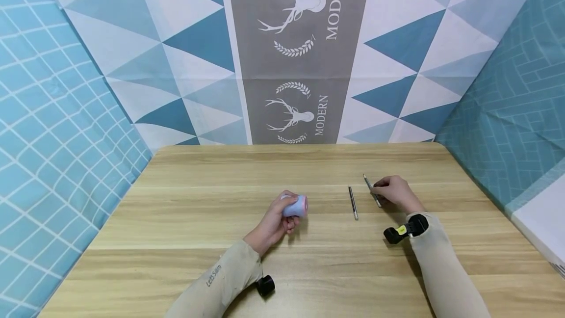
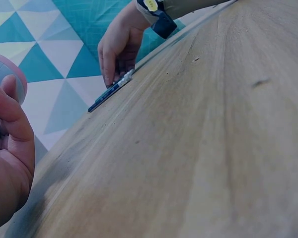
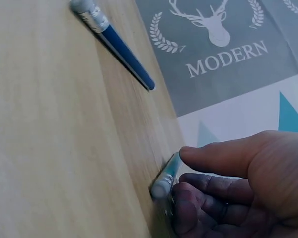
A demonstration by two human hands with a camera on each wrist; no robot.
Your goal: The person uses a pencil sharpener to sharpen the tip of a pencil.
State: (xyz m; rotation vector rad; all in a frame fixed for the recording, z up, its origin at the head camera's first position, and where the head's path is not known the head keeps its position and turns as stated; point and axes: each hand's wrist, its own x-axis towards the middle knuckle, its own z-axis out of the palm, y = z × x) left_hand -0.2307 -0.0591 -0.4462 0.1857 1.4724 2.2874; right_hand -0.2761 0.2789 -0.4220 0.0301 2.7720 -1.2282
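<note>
My left hand (image 1: 279, 217) grips a small light blue cylinder with a pink end (image 1: 295, 206), which looks like a pencil sharpener, just above the table. The pink end faces right, with a darker spot in its middle. Over on the right, my right hand (image 1: 396, 193) pinches a pencil (image 1: 368, 181) between thumb and fingers, near its eraser end. That pencil's pale tip points away from me. In the right wrist view, its silvery ferrule and eraser (image 3: 162, 187) show beside the fingers. A second, dark blue pencil (image 1: 353, 203) lies between the hands, eraser end towards me.
The wooden table (image 1: 198, 229) reaches to a patterned cloth backdrop (image 1: 300, 53) at the back. Blue cloth hangs at the left and right sides. A white surface (image 1: 540, 215) stands at the right edge. Both wrists carry black straps with cameras (image 1: 266, 285).
</note>
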